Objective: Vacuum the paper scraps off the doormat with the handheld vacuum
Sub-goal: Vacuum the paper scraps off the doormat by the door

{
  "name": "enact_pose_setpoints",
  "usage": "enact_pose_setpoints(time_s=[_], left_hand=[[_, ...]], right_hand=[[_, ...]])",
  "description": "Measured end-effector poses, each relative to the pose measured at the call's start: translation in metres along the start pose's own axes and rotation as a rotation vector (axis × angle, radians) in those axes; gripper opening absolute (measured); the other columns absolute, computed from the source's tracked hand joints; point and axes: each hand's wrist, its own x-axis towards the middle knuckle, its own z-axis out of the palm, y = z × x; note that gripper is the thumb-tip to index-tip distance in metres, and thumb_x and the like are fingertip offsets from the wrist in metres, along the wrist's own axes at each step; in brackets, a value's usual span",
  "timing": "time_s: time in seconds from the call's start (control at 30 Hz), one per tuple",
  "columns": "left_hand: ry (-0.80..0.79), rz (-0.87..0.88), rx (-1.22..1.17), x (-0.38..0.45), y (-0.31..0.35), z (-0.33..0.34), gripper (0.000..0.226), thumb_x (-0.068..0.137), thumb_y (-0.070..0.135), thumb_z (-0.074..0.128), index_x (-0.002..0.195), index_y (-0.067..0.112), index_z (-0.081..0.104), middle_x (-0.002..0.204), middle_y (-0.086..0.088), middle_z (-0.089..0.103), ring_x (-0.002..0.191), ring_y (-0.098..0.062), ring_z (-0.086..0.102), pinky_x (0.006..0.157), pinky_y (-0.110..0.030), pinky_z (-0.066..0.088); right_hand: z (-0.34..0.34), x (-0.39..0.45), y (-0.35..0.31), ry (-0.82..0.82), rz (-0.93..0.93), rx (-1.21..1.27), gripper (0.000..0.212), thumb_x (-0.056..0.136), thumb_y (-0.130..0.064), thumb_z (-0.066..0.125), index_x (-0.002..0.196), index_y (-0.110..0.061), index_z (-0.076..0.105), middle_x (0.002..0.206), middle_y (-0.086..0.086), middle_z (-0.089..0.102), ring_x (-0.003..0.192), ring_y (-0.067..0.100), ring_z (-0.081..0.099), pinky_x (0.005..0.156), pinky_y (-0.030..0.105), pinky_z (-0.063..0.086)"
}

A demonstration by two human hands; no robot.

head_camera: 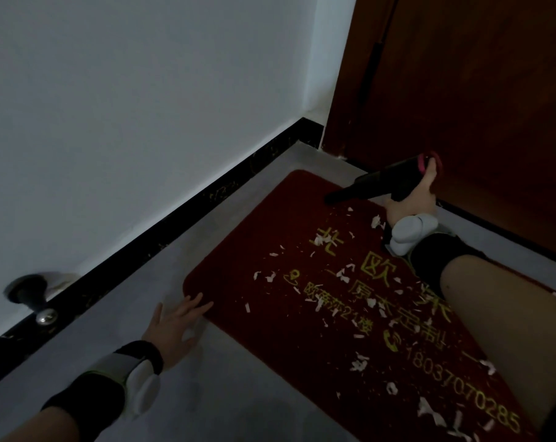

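Right hand point(412, 199) grips the vacuum point(388, 181), nozzle on the mat's point(238, 266) far end beside the door point(461, 90). Left hand point(174, 327), fingers spread, rests flat on the mat's left edge. Scraps point(359, 314) cover the middle and near end. Best practice: hold the mat flat, sweep slowly nearward in overlapping lanes. Open floor point(142, 282) lies left; door and wall point(142, 106) confine the far end.
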Motion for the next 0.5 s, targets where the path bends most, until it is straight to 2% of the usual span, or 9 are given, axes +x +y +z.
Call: enact_pose_setpoints(time_s=[0.07,0.1,0.17,0.2,0.27,0.3,0.37,0.47,0.5], left_hand=[[-0.009,-0.002,-0.009,-0.001,0.002,-0.001,0.071,0.098,0.025,0.04,0.146,0.033,-0.011,0.157,0.01,-0.01,0.146,-0.011,-0.007,0.115,-0.048,-0.008],[-0.015,-0.004,-0.014,-0.001,0.002,-0.002,0.07,0.098,0.025,0.04,0.146,0.035,-0.01,0.157,0.01,-0.01,0.146,-0.011,-0.007,0.115,-0.048,-0.008],[-0.014,-0.002,-0.019,-0.001,0.001,-0.002,0.069,0.098,0.025,0.04,0.146,0.037,-0.007,0.157,0.01,-0.01,0.146,-0.011,-0.007,0.115,-0.048,-0.008],[-0.007,-0.001,-0.024,-0.001,0.001,-0.002,0.069,0.097,0.025,0.041,0.146,0.037,-0.007,0.158,0.01,-0.009,0.146,-0.011,-0.007,0.115,-0.048,-0.008],[-0.002,-0.001,-0.03,-0.001,0.001,-0.001,0.07,0.097,0.026,0.042,0.146,0.038,-0.006,0.158,0.01,-0.009,0.146,-0.011,-0.006,0.115,-0.048,-0.007],[-0.006,0.0,-0.03,-0.001,0.001,-0.001,0.069,0.097,0.026,0.042,0.146,0.038,-0.007,0.158,0.01,-0.008,0.146,-0.011,-0.006,0.115,-0.048,-0.007],[-0.01,-0.003,-0.04,-0.002,0.001,0.0,0.068,0.098,0.028,0.041,0.146,0.038,-0.007,0.158,0.01,-0.008,0.146,-0.011,-0.005,0.115,-0.047,-0.007],[0.006,0.001,-0.046,-0.001,0.001,0.0,0.067,0.097,0.03,0.041,0.144,0.041,-0.005,0.158,0.01,-0.007,0.146,-0.011,-0.004,0.115,-0.048,-0.007],[0.008,-0.002,-0.049,-0.001,0.0,0.0,0.067,0.097,0.03,0.042,0.145,0.041,-0.004,0.158,0.01,-0.007,0.146,-0.011,-0.004,0.115,-0.048,-0.006]], right_hand=[[0.002,-0.001,0.003,0.018,0.003,0.013,0.094,0.088,-0.017,0.062,0.151,-0.027,-0.006,0.08,0.009,0.055,0.054,0.016,0.044,0.062,0.036,0.047],[0.003,-0.002,0.004,0.013,-0.012,0.024,0.095,0.087,-0.016,0.063,0.152,-0.026,-0.006,0.077,0.007,0.053,0.056,0.018,0.047,0.063,0.037,0.05],[0.001,-0.003,0.007,-0.028,-0.057,0.042,0.098,0.086,-0.014,0.066,0.151,-0.026,-0.005,0.088,0.009,0.057,0.064,0.021,0.052,0.065,0.036,0.051],[-0.001,-0.003,0.009,-0.06,-0.068,0.057,0.099,0.084,-0.013,0.068,0.151,-0.026,-0.004,0.1,0.014,0.06,0.069,0.021,0.054,0.063,0.033,0.048],[-0.004,-0.005,0.009,-0.132,-0.075,0.096,0.102,0.082,-0.009,0.071,0.151,-0.025,-0.002,0.125,0.018,0.056,0.085,0.026,0.058,0.063,0.029,0.044],[-0.005,-0.007,0.008,-0.163,-0.08,0.106,0.103,0.08,-0.007,0.072,0.151,-0.024,0.0,0.13,0.018,0.052,0.096,0.031,0.059,0.066,0.03,0.044],[-0.005,-0.013,0.006,-0.239,-0.115,0.099,0.102,0.078,-0.001,0.072,0.151,-0.019,0.003,0.133,0.016,0.049,0.111,0.034,0.055,0.075,0.028,0.042],[-0.005,-0.024,-0.001,-0.383,-0.198,0.062,0.096,0.078,0.004,0.07,0.15,-0.012,0.008,0.125,0.006,0.045,0.109,0.021,0.049,0.072,0.011,0.038],[-0.003,-0.026,-0.004,-0.419,-0.217,0.055,0.095,0.078,0.004,0.07,0.15,-0.012,0.01,0.124,0.005,0.045,0.11,0.02,0.048,0.073,0.013,0.038]])
